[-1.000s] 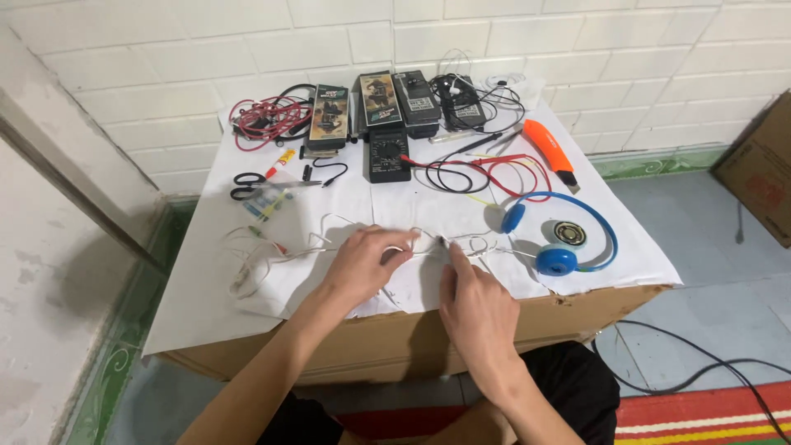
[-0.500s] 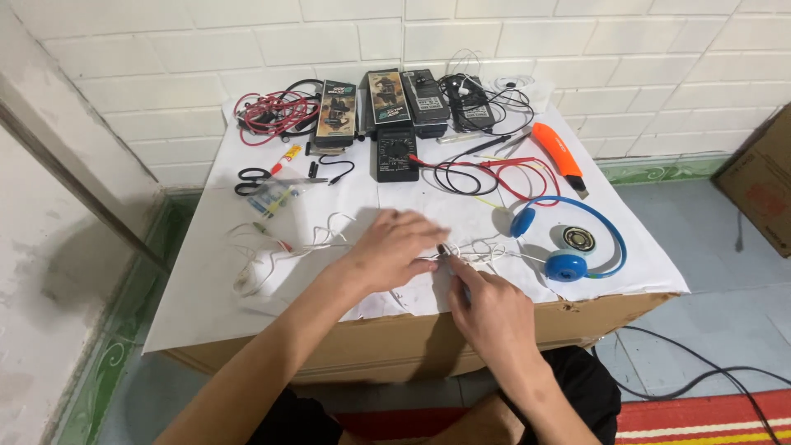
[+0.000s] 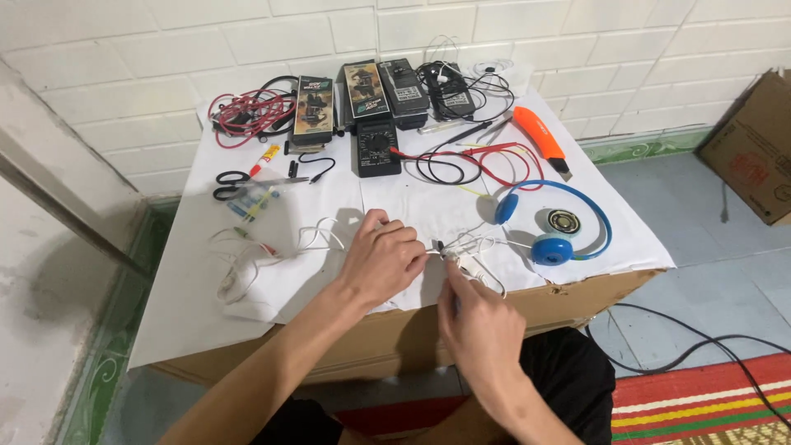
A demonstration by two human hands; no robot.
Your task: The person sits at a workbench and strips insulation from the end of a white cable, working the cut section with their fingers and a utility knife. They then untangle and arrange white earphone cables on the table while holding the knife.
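In the head view, the left hand (image 3: 386,257) is lying curled on the white-covered worktop (image 3: 198,305), its fingers (image 3: 405,237) bunched together and pinching the thin white earphone wire (image 3: 474,247) near the front edge. The right hand (image 3: 482,317) is coming up from below the edge, its fingers pressed together on the same wire at a small dark piece (image 3: 441,245) between the two hands. More of the white wire is trailing in loops to the left (image 3: 247,255).

Just right of the hands, blue headphones (image 3: 554,239) are lying around a small round spinner (image 3: 563,221). At the back edge, three flat rectangular packages (image 3: 362,92) with dark printed labels are sitting side by side, with a black multimeter (image 3: 377,147) in front of them. A red cable bundle (image 3: 247,111) is sitting at the back left, scissors (image 3: 231,181) are resting nearer the left side, and an orange utility knife (image 3: 540,136) is lying at the back right. A brown cardboard box (image 3: 754,148) with a red printed mark is standing on the floor at far right.
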